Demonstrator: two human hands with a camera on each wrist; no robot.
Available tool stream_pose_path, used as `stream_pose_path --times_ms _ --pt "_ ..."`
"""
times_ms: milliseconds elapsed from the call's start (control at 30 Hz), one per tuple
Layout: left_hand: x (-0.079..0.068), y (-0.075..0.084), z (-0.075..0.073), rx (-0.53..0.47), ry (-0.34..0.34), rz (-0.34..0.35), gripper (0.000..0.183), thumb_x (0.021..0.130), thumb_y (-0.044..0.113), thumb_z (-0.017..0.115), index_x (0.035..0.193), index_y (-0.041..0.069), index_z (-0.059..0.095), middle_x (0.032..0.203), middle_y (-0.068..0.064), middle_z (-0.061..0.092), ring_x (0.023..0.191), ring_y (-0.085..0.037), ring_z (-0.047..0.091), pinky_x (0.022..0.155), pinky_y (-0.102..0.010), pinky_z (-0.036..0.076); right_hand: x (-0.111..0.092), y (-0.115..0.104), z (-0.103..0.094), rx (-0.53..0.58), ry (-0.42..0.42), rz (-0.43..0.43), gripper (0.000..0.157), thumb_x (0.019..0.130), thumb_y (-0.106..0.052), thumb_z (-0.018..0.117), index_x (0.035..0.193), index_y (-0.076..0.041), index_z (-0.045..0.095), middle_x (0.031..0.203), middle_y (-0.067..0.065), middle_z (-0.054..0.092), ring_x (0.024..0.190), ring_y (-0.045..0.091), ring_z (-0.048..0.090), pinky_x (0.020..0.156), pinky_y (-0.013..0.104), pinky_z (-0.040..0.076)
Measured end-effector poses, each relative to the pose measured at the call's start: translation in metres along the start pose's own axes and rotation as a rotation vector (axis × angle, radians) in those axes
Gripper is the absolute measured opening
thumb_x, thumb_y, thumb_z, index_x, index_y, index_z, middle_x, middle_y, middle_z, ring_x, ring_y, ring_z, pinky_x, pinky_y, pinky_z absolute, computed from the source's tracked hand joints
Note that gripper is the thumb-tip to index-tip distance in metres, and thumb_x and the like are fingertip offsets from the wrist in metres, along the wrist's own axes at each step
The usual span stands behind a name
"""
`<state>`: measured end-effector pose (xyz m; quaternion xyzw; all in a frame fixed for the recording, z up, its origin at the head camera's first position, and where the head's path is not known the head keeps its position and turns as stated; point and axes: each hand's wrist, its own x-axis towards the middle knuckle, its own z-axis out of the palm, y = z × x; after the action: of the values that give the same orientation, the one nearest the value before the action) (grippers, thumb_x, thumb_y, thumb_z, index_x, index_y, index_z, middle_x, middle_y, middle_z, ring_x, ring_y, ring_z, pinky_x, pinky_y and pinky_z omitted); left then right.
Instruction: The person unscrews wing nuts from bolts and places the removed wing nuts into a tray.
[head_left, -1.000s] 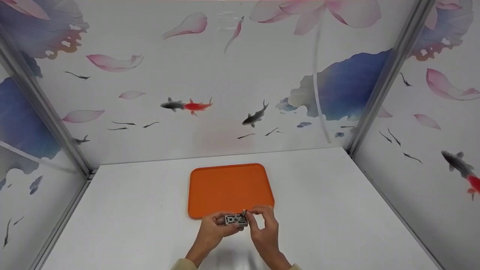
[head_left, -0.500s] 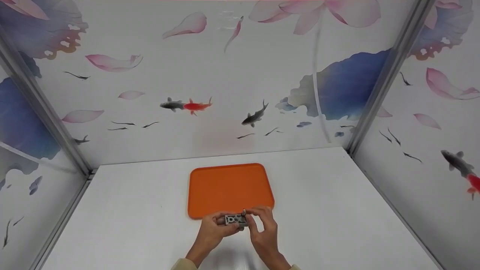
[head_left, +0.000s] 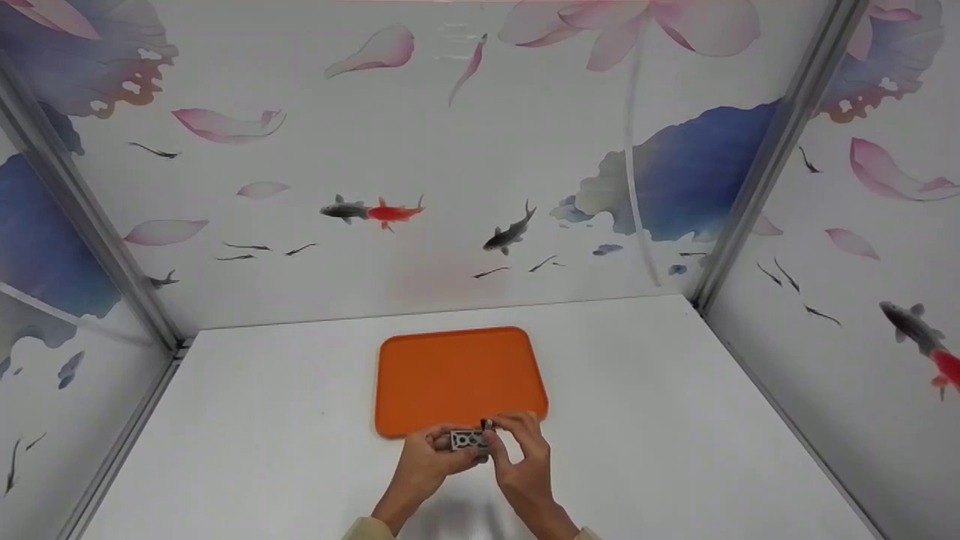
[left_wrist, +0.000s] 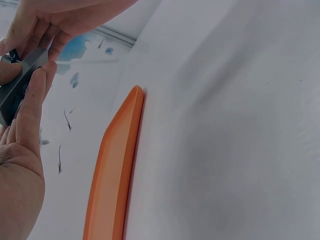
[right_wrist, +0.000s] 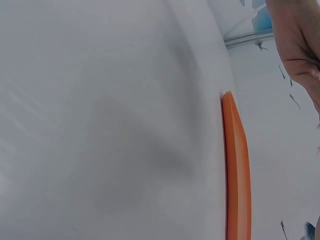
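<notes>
In the head view, my left hand (head_left: 424, 463) holds a grey toy building brick (head_left: 466, 440), its hollow underside with round tubes facing up. At the brick's right end, my right hand (head_left: 529, 463) pinches a small dark piece (head_left: 486, 424) between thumb and index finger. Whether that piece is attached to the brick cannot be made out. From the left wrist, the brick (left_wrist: 25, 82) appears side-on, with fingers of both hands around it. The right wrist view catches only part of the right hand (right_wrist: 297, 37); the brick is outside it.
An orange tray (head_left: 461, 375) lies flat on the white table (head_left: 637, 405), just beyond the hands. White panels (head_left: 465, 150) painted with fish and petals enclose the table at the back and both sides, with metal posts in the corners.
My right hand has shifted slightly left, its thumb now further over the brick's right end. The left hand and the brick stay almost in place.
</notes>
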<state>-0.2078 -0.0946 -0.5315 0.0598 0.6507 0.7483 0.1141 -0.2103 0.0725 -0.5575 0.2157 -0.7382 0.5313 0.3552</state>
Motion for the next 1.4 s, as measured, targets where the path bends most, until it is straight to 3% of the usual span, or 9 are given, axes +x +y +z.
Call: stream_pose_path --times_ms 300,1033,1267,1400 --pt "-0.0007 -0.0012 -0.0026 0.024 0.013 0.004 0.044 0.084 0.009 0.08 0.121 -0.009 0.063 0.109 -0.017 0.074 0.097 -0.023 0.075 0.085 -0.034 0.065 -0.0003 0.0023 0.0042 -0.016 0.022 -0.035 0.026 0.083 0.008 0.073 0.104 -0.008 0.073 0.099 0.0 0.068 0.094 0.016 0.062 0.084 0.023 0.055" --pt "-0.001 0.001 -0.0036 0.005 0.007 0.002 0.043 0.085 0.006 0.078 0.122 -0.01 0.062 0.112 -0.02 0.073 0.097 -0.026 0.076 0.085 -0.034 0.065 0.0012 0.0035 -0.0002 -0.019 0.049 0.049 0.023 0.086 0.002 0.073 0.102 -0.014 0.07 0.097 -0.002 0.067 0.092 0.012 0.059 0.079 0.02 0.053" --pt "-0.0002 0.0005 -0.0041 0.003 0.011 0.006 0.044 0.085 0.007 0.078 0.123 -0.01 0.062 0.111 -0.02 0.074 0.097 -0.026 0.076 0.085 -0.034 0.065 0.0027 0.0086 0.0018 -0.048 0.081 -0.014 0.026 0.082 0.007 0.076 0.097 -0.012 0.068 0.092 0.002 0.066 0.091 0.013 0.06 0.077 0.02 0.054" --pt "-0.0006 0.0001 -0.004 0.002 0.01 0.009 0.044 0.085 0.007 0.078 0.123 -0.01 0.062 0.113 -0.019 0.073 0.098 -0.026 0.075 0.086 -0.035 0.065 0.0031 0.0073 0.0009 -0.038 0.069 -0.006 0.027 0.082 0.007 0.075 0.099 -0.013 0.07 0.091 0.005 0.067 0.093 0.013 0.06 0.08 0.017 0.053"
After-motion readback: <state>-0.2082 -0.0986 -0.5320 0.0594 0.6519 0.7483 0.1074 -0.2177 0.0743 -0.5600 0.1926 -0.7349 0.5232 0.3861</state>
